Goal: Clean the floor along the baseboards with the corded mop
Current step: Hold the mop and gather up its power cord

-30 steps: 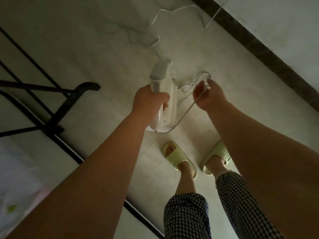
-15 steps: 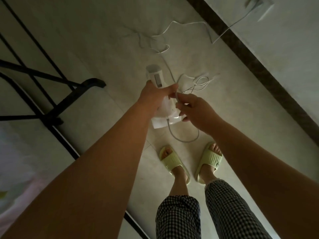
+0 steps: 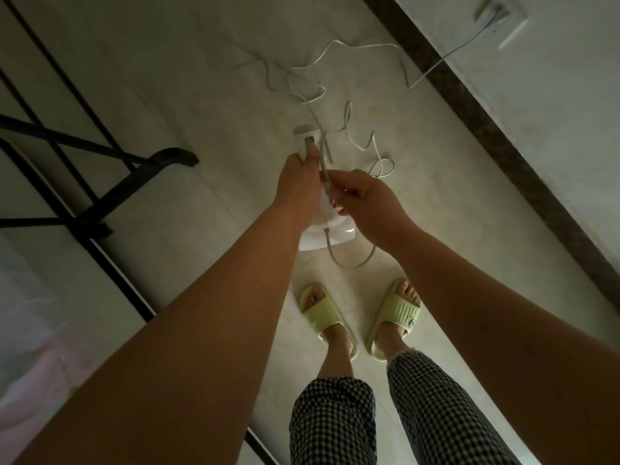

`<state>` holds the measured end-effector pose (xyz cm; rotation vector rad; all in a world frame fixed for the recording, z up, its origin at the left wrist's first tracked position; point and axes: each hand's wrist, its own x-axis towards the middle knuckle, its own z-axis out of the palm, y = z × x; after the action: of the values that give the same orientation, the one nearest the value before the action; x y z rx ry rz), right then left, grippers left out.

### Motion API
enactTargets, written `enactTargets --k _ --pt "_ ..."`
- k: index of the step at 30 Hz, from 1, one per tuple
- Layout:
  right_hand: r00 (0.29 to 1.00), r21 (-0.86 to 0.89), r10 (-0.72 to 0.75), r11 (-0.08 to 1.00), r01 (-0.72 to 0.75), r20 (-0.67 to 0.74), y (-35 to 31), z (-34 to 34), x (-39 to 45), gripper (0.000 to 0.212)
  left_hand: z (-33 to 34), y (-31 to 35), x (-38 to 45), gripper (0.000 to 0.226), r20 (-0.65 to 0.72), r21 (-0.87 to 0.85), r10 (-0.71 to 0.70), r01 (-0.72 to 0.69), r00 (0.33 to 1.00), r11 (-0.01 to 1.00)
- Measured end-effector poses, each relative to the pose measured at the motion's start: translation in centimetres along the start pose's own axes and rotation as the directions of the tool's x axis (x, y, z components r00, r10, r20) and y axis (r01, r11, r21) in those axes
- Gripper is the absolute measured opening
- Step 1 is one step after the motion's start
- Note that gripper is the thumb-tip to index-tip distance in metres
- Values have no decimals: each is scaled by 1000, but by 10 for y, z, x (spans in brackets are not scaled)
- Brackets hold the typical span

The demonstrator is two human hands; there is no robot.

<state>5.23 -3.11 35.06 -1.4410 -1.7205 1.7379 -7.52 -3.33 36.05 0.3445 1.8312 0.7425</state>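
Note:
The white corded mop (image 3: 330, 231) stands upright in front of my feet, seen from above. My left hand (image 3: 298, 182) grips its handle just below the top end (image 3: 307, 135). My right hand (image 3: 364, 199) pinches the white cord (image 3: 323, 162) close beside the handle. The cord loops over the pale floor tiles (image 3: 208, 105) and runs up to a wall socket (image 3: 500, 15) at the top right. A short loop of cord hangs below the mop body. The mop's head is hidden under my hands.
A dark baseboard (image 3: 503, 139) runs diagonally along the white wall on the right. A black metal frame (image 3: 110, 193) stands at the left, with a pale covered surface below it. My feet in green slippers (image 3: 323, 313) stand just behind the mop.
My right hand has moved left from the loose cord loops to the handle, bringing the cord with it. The view has tilted so the wall socket now shows.

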Motion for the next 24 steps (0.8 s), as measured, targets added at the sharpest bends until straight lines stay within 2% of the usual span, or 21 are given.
enactTargets --k 3,6,8,9,10,11,12,13,14,15,16,18,20,22,24 --pt "1000 -30 -17 999 17 -23 3 -2 0 34 -3 -2 5 47 44 -115 -30 34 999 993" --pt "997 -199 -71 977 77 36 4 -4 -4 34 -5 1 -1 72 107 -259 -77 102 991 960" --pt "988 -265 -100 956 127 115 3 -4 -9 32 -3 1 0 76 58 -182 -62 72 996 981" --pt "984 -251 -84 960 123 159 2 -4 -12 29 -2 0 1 67 -5 -103 -45 44 999 994" --pt "980 -177 -37 982 72 197 1 -7 -15 25 -2 -1 -2 55 -68 -24 -27 26 997 999" --pt "979 -7 37 999 -36 202 -4 -9 -18 19 -1 -2 -4 45 -101 34 -8 11 995 999" --pt "979 231 128 959 -163 159 -7 -13 -17 16 -2 -1 -9 38 -110 75 13 -5 994 997" --pt "963 478 260 838 -263 73 -7 -17 -11 20 -4 -2 -13 35 -98 100 29 -19 995 995" --pt "908 682 418 658 -320 22 -4 -23 0 27 -6 -1 -19 35 -77 104 42 -34 996 994" --pt "839 812 543 474 -341 35 -3 -27 12 34 -10 -1 -25 36 -62 93 60 -54 996 994" --pt "779 874 620 319 -366 100 1 -31 25 46 -12 -1 -31 35 -50 84 81 -77 995 993" --pt "709 916 650 51 -398 272 0 -36 49 67 -19 1 -44 31 -33 104 131 -127 991 986" --pt "698 955 659 -112 -276 279 -2 -42 71 66 -27 0 -52 31 -5 115 165 -163 986 980" --pt "719 971 661 -221 -85 214 -9 -49 83 46 -40 -3 -57 35 -4 128 166 -164 986 978" --pt "660 968 737 -244 57 147 -9 -60 87 18 -52 -7 -58 40 -42 135 146 -139 988 981"
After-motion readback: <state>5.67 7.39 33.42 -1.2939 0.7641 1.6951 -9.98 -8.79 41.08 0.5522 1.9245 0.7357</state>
